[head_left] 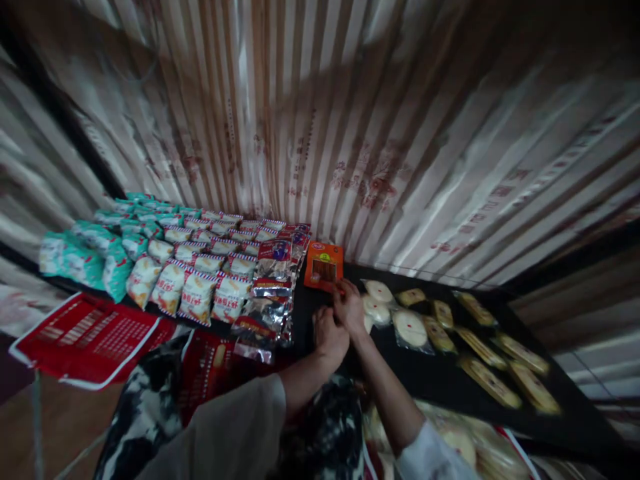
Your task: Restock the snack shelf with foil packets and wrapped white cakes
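An orange snack packet [324, 261] with a clear window lies on the black table near the curtain. My right hand [351, 308] is at its lower right corner, fingers closed on a red-orange edge that seems to belong to this packet or to another one on it. Just below, my left hand [331, 335] is curled and touches or nearly touches the right wrist; what its fingers hold, if anything, is hidden. Left of the hands are silver and dark red foil packets [274, 267] in a stack. Round pale cakes [410, 328] in clear wrappers lie to the right.
Rows of white snack bags [197, 293] and teal bags [117, 270] fill the table's left side. Long wrapped pastries [493, 381] lie at right. Red printed bags [95, 340] hang by the front edge. A striped curtain [310, 133] stands behind.
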The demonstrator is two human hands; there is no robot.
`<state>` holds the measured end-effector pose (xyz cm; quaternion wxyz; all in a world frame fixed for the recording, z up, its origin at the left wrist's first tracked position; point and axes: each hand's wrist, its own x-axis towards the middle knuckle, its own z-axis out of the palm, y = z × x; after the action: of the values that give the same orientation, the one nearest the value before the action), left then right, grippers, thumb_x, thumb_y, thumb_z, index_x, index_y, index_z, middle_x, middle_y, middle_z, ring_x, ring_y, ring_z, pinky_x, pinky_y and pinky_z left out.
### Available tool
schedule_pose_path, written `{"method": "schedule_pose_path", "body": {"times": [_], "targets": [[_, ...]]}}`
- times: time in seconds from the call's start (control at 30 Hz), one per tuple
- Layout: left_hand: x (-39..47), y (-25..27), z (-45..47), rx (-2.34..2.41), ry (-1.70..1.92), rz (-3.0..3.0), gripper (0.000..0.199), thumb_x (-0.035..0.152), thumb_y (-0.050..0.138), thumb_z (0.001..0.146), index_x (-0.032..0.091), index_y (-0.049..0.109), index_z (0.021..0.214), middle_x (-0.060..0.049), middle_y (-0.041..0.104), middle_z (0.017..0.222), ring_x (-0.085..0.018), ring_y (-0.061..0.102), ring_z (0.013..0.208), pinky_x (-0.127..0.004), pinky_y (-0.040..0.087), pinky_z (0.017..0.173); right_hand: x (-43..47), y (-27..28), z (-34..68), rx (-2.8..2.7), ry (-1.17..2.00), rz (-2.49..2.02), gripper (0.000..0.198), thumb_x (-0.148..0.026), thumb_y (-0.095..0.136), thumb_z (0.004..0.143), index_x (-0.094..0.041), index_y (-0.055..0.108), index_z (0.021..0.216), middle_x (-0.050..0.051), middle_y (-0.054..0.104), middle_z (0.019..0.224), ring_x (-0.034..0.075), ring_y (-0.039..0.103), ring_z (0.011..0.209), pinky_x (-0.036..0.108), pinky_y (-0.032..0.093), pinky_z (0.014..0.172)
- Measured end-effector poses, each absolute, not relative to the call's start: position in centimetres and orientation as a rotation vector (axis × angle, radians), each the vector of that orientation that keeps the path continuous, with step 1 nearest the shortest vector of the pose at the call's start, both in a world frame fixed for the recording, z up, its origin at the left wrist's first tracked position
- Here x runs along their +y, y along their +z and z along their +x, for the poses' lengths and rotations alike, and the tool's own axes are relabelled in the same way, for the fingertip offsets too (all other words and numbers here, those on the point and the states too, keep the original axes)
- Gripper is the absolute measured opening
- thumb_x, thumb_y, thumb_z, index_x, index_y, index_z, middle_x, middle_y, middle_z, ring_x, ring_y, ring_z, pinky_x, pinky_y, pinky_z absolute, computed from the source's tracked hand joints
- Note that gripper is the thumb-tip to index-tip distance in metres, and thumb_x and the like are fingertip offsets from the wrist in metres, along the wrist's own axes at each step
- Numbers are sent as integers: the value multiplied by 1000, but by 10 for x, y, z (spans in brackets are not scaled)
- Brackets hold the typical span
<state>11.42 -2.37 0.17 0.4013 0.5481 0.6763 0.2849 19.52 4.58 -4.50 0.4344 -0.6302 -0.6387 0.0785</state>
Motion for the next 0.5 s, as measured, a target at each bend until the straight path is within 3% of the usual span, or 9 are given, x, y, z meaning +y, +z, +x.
{"method": "schedule_pose_path", "body": {"times": [0.23, 0.37, 0.5], "targets": [[-113, -16, 63, 1472, 698, 1387, 29, 5, 45, 73, 15, 61, 95, -10, 62, 109, -19, 57, 101, -26, 43, 90, -61, -38, 152, -1446, 704, -1502, 38, -44, 45, 85, -16, 62, 106, 12, 68, 102, 21, 67, 80, 36, 54, 75], [-153, -53, 17, 1382, 673, 1444, 24, 2, 41, 71, 16, 61, 77, -6, 65, 87, -16, 58, 85, -26, 44, 81, -115, -42, 118, -1556, 856, -1430, 32, -41, 46, 87, -18, 65, 99, 8, 70, 94, 18, 67, 75, 31, 54, 71], [-168, -93, -36, 1315, 575, 1295, 20, 5, 46, 70, 15, 63, 74, -2, 64, 76, -15, 58, 77, -26, 44, 74, -141, -60, 86, -1723, 866, -1383, 28, -35, 44, 88, -19, 67, 94, 7, 71, 88, 17, 67, 75, 30, 53, 72]]}}
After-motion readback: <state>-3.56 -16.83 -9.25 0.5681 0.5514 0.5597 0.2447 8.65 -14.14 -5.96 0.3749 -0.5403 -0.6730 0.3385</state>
